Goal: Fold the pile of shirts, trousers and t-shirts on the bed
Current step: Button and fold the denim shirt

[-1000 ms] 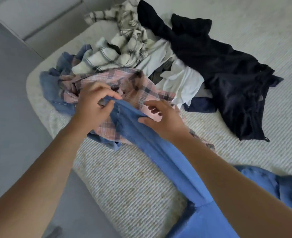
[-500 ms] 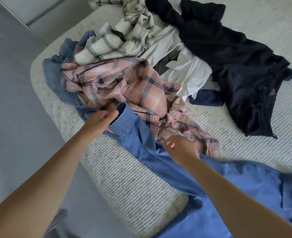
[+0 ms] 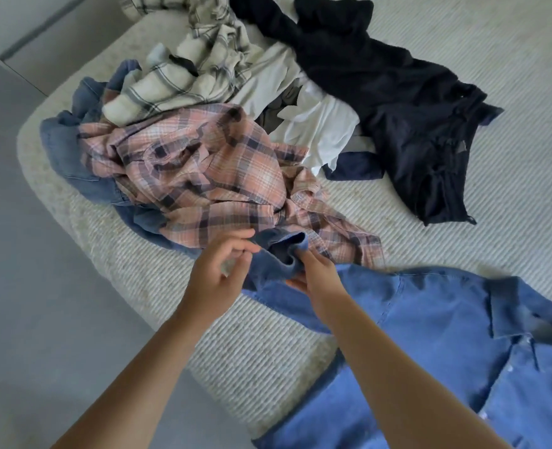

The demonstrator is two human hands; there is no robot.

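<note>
A blue denim shirt (image 3: 430,335) lies spread on the white ribbed bed (image 3: 511,205) at the lower right, collar up. Its left sleeve is doubled back, and the cuff (image 3: 281,251) stands open between my hands. My right hand (image 3: 316,277) grips the cuff, fingers in its opening and thumb below. My left hand (image 3: 217,273) is just left of the cuff, its fingers loosely spread and the index tip at the cuff's edge. Behind the hands lies the pile, with a pink plaid shirt (image 3: 203,170) nearest.
Further back in the pile are a cream checked shirt (image 3: 187,79), a white t-shirt (image 3: 320,128), a black garment (image 3: 414,108), a navy piece (image 3: 352,166) and denim (image 3: 63,147). The bed's rounded corner (image 3: 132,264) meets grey floor (image 3: 25,286) at left.
The sleeve was stretched out over the pile; both hands have drawn its cuff back toward the shirt. My left hand has loosened its hold, and my right hand has taken the cuff.
</note>
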